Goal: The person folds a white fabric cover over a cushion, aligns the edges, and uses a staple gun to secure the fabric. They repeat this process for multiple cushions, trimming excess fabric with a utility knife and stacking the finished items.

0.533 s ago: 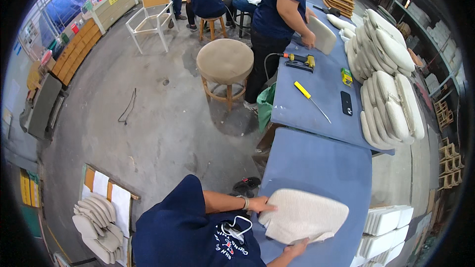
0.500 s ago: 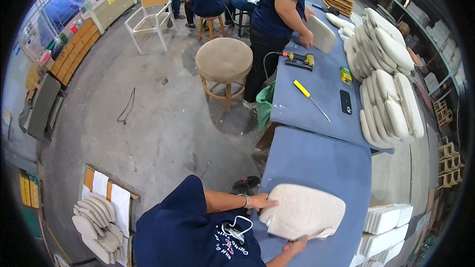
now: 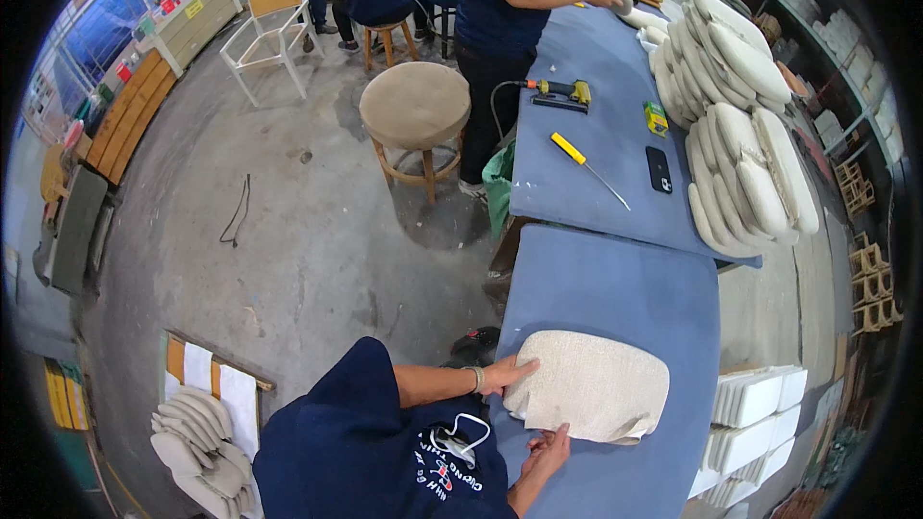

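Note:
A beige fabric-covered seat pad [image 3: 588, 384] lies flat on the near blue table. My left hand [image 3: 509, 375] holds its upper left edge, thumb on top and fingers underneath. At the pad's near edge my right hand [image 3: 549, 449] grips the fabric between thumb and fingers. The fabric hangs loose along the near side, with a small fold at the lower right corner. What lies under the pad is hidden.
On the far blue table [image 3: 615, 178] are a yellow-handled screwdriver [image 3: 569, 148], a staple gun [image 3: 561, 95], a small yellow-green box [image 3: 656, 118], a black phone [image 3: 660, 170] and stacked beige pads [image 3: 745, 178]. A co-worker [image 3: 495, 29] stands there. A round stool [image 3: 415, 106] is nearby.
My right hand has slid left along the pad's near edge. My left hand stays on the pad's left side. The co-worker has moved a pad farther away along the far table.

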`<control>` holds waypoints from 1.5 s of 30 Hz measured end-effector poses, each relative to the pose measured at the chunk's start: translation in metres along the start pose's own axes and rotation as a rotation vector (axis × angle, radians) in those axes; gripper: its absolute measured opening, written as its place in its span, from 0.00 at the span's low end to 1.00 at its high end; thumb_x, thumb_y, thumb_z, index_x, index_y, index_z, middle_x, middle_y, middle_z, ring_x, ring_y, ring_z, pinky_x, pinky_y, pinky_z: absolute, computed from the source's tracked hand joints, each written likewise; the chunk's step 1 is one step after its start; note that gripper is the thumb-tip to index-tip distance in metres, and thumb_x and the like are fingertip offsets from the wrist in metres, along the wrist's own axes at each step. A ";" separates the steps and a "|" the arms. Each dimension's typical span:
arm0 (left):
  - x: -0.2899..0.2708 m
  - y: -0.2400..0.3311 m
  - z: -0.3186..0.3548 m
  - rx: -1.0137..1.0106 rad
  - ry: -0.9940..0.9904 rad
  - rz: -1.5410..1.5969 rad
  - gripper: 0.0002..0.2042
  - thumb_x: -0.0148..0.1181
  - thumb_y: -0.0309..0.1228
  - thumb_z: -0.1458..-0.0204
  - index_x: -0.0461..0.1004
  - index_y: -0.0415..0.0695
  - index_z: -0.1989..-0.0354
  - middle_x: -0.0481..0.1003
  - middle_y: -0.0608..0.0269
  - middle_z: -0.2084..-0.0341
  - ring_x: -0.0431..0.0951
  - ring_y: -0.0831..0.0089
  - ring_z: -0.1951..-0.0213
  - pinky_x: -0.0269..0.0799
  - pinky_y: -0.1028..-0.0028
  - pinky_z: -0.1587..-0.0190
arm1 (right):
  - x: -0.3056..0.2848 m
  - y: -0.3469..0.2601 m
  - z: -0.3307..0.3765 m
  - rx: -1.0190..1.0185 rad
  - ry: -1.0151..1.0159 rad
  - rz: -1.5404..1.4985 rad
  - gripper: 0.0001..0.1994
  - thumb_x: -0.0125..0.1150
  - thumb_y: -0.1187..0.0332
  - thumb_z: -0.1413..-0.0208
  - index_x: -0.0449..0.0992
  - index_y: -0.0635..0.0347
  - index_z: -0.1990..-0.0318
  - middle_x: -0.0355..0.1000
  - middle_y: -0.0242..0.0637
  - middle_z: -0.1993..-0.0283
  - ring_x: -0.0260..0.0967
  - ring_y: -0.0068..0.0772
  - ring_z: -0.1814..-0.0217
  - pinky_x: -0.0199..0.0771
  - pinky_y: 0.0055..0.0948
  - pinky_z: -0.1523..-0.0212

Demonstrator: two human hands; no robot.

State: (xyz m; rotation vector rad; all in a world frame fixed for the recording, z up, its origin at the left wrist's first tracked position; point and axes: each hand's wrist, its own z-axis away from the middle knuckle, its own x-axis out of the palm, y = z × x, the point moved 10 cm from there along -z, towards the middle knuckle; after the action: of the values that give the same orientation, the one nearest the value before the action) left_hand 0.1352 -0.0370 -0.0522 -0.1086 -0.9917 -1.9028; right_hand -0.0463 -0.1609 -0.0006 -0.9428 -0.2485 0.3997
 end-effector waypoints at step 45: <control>0.059 0.128 0.127 1.078 0.395 -1.087 0.25 0.72 0.24 0.56 0.77 0.45 0.45 0.74 0.59 0.43 0.76 0.56 0.42 0.76 0.62 0.45 | 0.127 -0.129 0.010 -0.394 -0.100 0.741 0.26 0.60 0.54 0.34 0.71 0.70 0.77 0.69 0.46 0.81 0.63 0.33 0.77 0.66 0.41 0.71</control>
State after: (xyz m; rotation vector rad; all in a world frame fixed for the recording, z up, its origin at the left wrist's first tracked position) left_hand 0.1624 -0.0206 0.1352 1.6345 -1.8288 -1.8047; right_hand 0.0932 -0.1657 0.1154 -1.3956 -0.0568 1.1091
